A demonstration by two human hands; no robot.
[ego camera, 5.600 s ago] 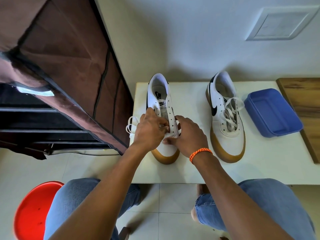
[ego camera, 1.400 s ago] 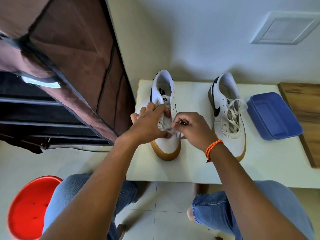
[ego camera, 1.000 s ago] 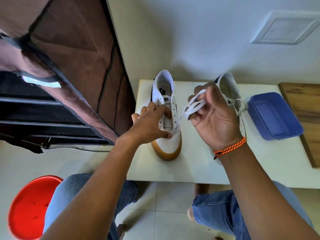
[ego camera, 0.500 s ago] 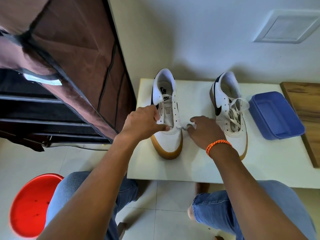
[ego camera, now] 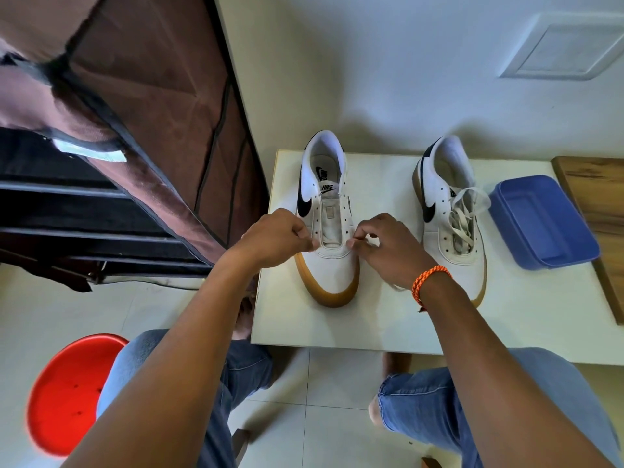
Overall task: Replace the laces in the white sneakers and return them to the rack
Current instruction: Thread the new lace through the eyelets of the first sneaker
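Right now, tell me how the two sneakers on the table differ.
The left sneaker has bare eyelets and an exposed tongue; the right sneaker carries a loose white lace. The left hand and right hand pinch at the left sneaker's lowest eyelets; the right sneaker stands untouched beside the blue container. Both are white with a black swoosh and gum sole, toes toward the person.

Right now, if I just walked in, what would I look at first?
Probably the two hands, left hand and right hand, pinching at the lowest eyelets of the laceless white sneaker in the middle of the white table. Beside it on the right stands the other sneaker, laced, next to a blue tray. A bright red stool glows at bottom left.
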